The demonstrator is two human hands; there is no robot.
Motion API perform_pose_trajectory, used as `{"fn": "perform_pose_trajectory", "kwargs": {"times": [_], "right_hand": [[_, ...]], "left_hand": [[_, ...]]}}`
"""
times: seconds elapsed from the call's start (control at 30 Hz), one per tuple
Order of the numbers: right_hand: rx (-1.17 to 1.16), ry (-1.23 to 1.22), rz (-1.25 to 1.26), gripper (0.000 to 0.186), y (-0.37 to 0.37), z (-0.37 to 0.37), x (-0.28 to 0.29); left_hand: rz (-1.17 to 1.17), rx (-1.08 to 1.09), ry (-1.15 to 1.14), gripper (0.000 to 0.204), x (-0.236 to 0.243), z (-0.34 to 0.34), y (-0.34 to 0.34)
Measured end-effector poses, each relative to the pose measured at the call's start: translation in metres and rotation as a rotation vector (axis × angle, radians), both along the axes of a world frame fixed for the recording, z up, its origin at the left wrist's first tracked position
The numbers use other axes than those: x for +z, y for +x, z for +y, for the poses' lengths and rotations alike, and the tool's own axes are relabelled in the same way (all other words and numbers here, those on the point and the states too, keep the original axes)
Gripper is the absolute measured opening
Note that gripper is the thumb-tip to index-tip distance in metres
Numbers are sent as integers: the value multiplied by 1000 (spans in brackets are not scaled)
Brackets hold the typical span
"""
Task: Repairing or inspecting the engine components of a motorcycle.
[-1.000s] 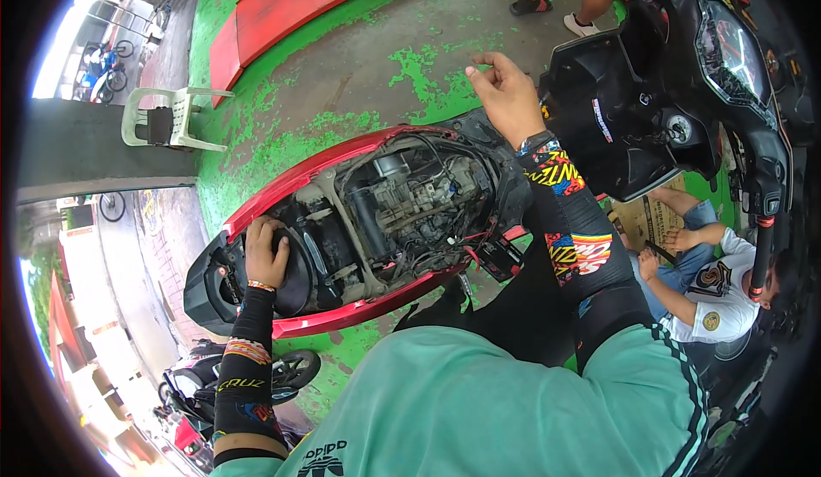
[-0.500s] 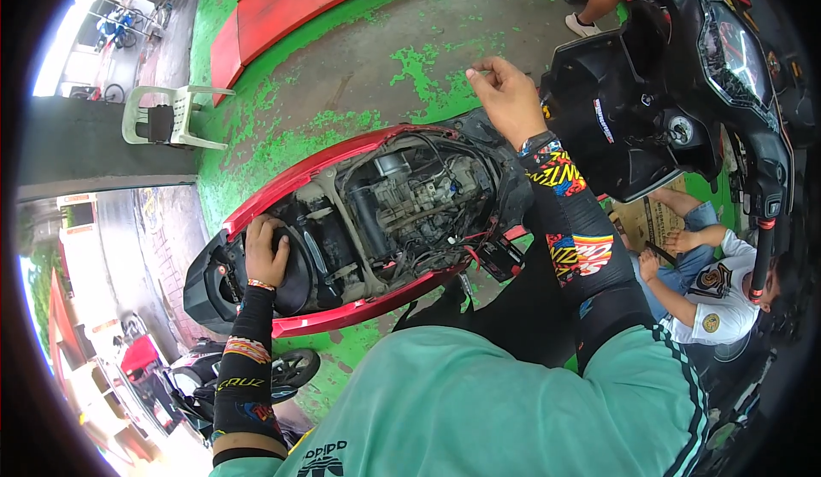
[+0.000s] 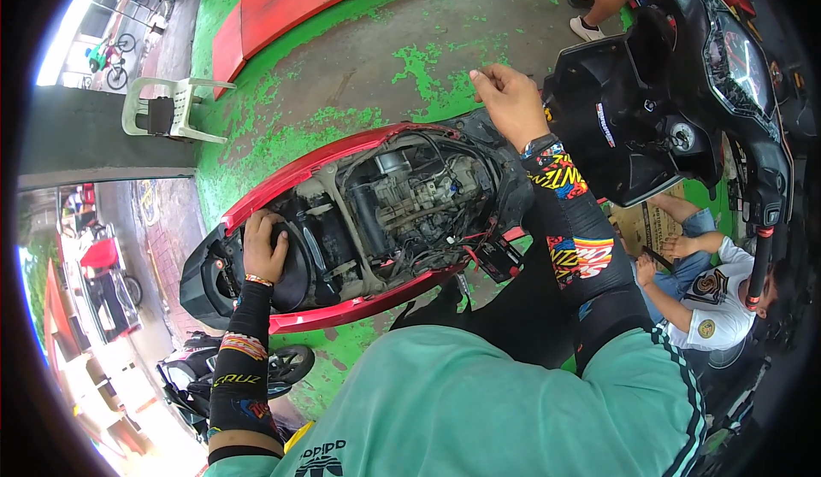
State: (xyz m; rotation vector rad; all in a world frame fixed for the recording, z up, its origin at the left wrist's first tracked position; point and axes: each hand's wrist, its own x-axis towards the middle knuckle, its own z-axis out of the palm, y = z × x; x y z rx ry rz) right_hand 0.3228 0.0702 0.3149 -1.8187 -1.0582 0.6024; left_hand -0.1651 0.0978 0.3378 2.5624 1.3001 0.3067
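A scooter body with red side panels lies before me with its seat off, so the dusty engine and wiring show. My left hand rests on the black rounded rear compartment, fingers laid over it and thumb apart. Above the far front end of the frame is my right hand, raised, thumb apart from loosely bent fingers; nothing shows in it. Its fingertips are partly hidden. The black front shield stands close to its right.
A person in a white shirt sits at the right by a cardboard sheet. Another person's legs show at the far right. A red ramp, a white plastic chair and a parked motorcycle stand around.
My view has shifted slightly, and both hands keep nearly the same places. Outside at the far left, a cyclist has come into sight.
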Motion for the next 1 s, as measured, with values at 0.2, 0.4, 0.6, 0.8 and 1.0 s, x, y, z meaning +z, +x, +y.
{"fn": "perform_pose_trajectory", "kwargs": {"times": [0.2, 0.4, 0.6, 0.8, 1.0], "right_hand": [[22, -2, 30, 37, 0, -2, 4], [49, -4, 56, 38, 1, -4, -4], [395, -52, 82, 34, -11, -23, -10], [1295, -475, 156, 29, -108, -100, -16], [1554, -636, 192, 27, -224, -195, -76]], "left_hand": [[10, 3, -2, 25, -2, -1, -4], [12, 25, -42, 26, -1, 0, -5], [40, -31, 107, 29, -24, 0, -24], [-23, -77, 105, 29, -23, 0, -31], [-35, -70, 168, 32, -22, -6, -36]]}}
